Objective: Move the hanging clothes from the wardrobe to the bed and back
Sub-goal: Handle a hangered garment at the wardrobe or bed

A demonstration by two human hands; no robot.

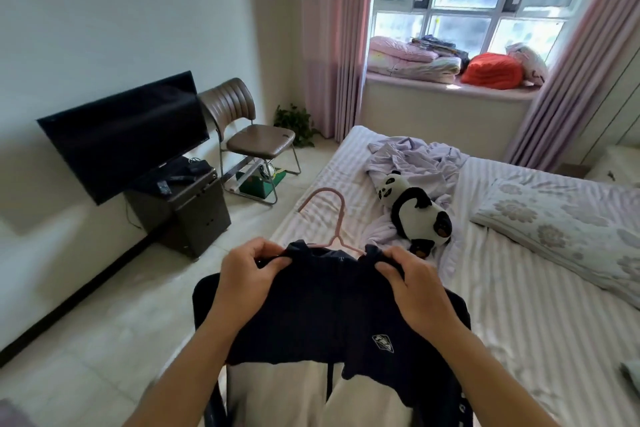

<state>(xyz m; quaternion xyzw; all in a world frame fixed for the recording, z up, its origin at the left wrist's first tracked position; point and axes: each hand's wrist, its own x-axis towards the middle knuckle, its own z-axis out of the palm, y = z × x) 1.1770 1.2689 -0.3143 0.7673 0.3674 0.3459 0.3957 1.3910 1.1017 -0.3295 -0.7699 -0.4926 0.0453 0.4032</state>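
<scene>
I hold a dark jacket (332, 305) up in front of me with both hands, over the near edge of the bed (519, 322). My left hand (247, 276) grips the collar on the left side, fingers curled into the fabric with the thumb on top. My right hand (414, 282) grips the collar on the right side the same way, fingertips pinching the cloth. The jacket is dark on top with a pale lower part, and it has a small white badge (383, 343) on the chest below my right wrist. A pink hanger (332, 218) sits inside the neck opening, between my 2 hands; its hook rises above the collar and curves toward the floor side of the bed.

The bed has a striped sheet. On it lies a crumpled lilac garment (415, 163), and touching its near side a panda toy (415, 215) lies just beyond the hanger. A flowered pillow (568, 225) is to the right. On the left stand a TV (124, 135), a dark cabinet (183, 211) and a brown chair (249, 135). Folded bedding (412, 59) is piled on the window ledge.
</scene>
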